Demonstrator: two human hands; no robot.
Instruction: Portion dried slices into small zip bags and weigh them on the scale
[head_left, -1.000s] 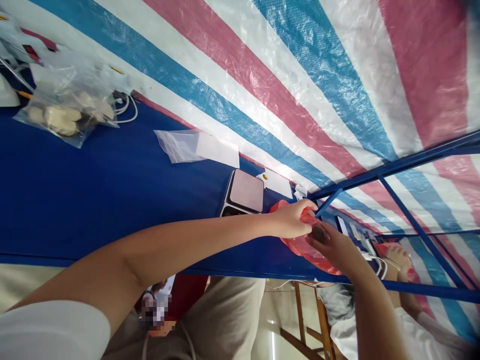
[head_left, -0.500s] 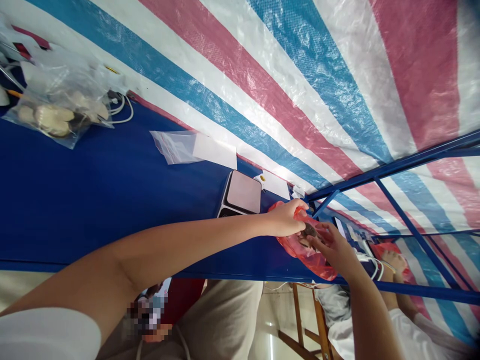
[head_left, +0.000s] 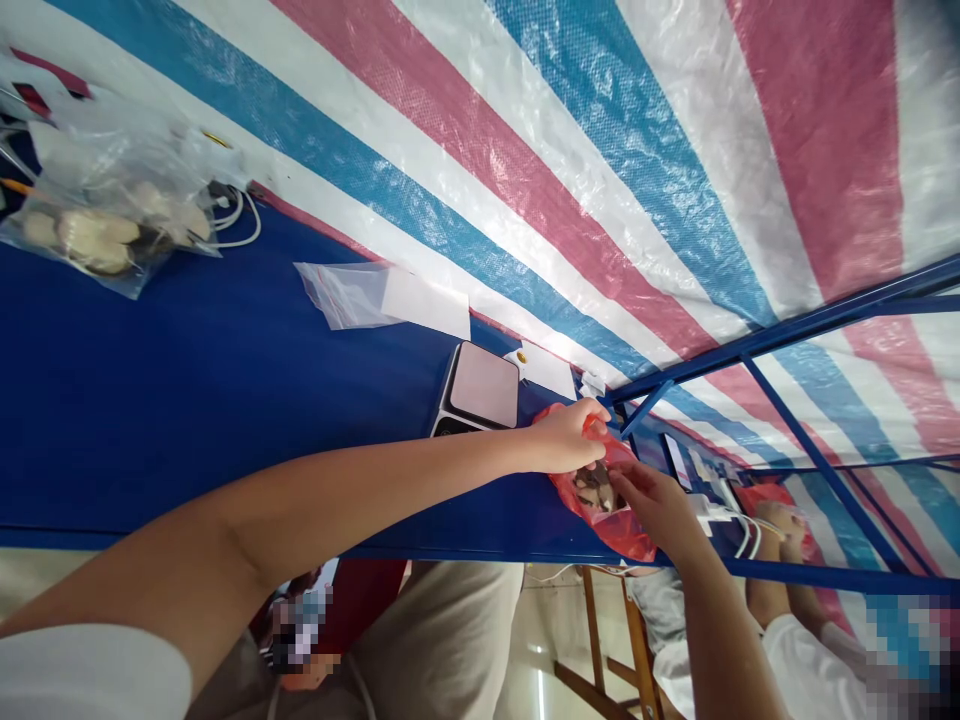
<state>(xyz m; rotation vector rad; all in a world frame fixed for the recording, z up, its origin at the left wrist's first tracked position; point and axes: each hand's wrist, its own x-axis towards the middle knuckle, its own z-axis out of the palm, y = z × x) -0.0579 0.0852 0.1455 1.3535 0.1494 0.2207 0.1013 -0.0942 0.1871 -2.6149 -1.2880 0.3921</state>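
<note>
A red plastic bag (head_left: 626,528) with dark pieces inside lies on the blue table (head_left: 187,400), just right of a small scale (head_left: 484,388) with a pale square top. My left hand (head_left: 562,438) pinches the bag's upper rim. My right hand (head_left: 652,500) grips the other side of the opening, fingers curled on the plastic. Between the two hands the bag's mouth is held apart, and the dark contents (head_left: 596,488) show through it.
A clear bag of pale round pieces (head_left: 105,225) and white cables (head_left: 236,220) lie at the far left. An empty clear bag (head_left: 352,293) and a white card (head_left: 551,368) sit near the scale. Another person's hand (head_left: 780,520) works at the right. A striped tarp (head_left: 600,150) hangs behind.
Both hands have pulled the red bag's mouth wider, so the dark pieces inside show more. My right hand has shifted slightly left and down along the bag.
</note>
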